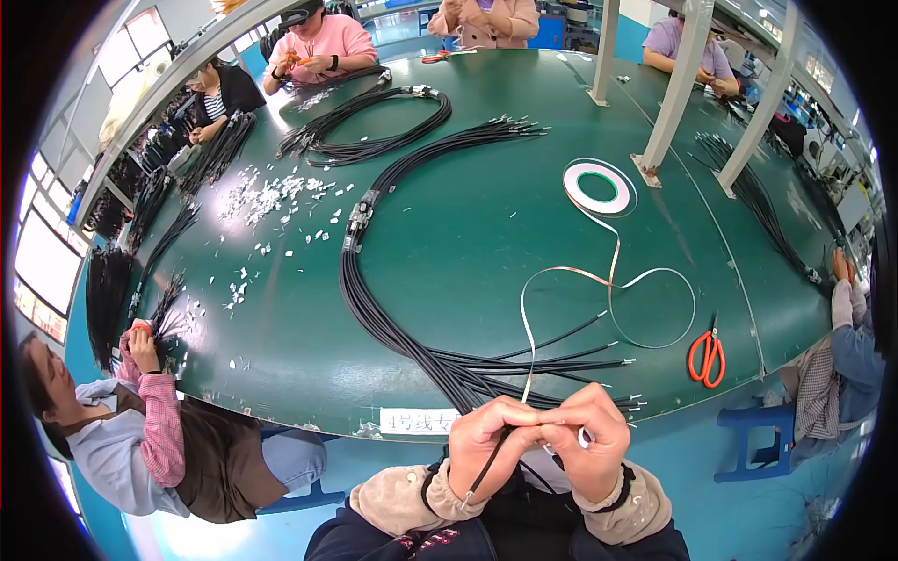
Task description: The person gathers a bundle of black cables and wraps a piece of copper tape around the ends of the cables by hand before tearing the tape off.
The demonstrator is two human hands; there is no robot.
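One broad green table (486, 243) fills the scene, and a long bundle of black cables (374, 309) curves from its far middle to the near edge. Far right lies a roll of pale tape (597, 187) (its strip (599, 276) loops toward the hands), with orange scissors (708, 357) near right. At the near edge, the left hand (486, 435) pinches one black cable (486, 472); the right hand (587, 441) is closed on the strip's end.

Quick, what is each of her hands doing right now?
Left hand: closed, pinching a black cable.
Right hand: closed on the same cable, a thin tape strip rising from between the two hands.
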